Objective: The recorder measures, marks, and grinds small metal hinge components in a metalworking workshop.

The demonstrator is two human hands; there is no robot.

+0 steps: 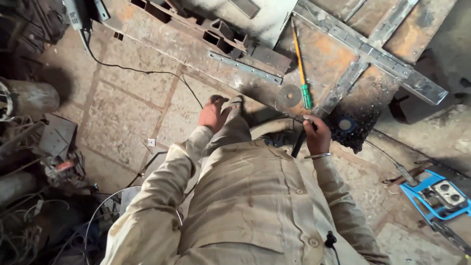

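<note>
While the person stands over a rusty steel worktop (324, 54), the right hand (316, 133) has its fingers curled tight round a dark handle (298, 145) that hangs below the fist. Just above those fingers lies a screwdriver (301, 68) with a green grip and yellow shaft, beside a round grinding disc (289, 95). The left hand (212, 114) rests on the raised knee, fingers loosely apart and holding nothing. Beyond it lies a flat perforated strip (244, 68).
</note>
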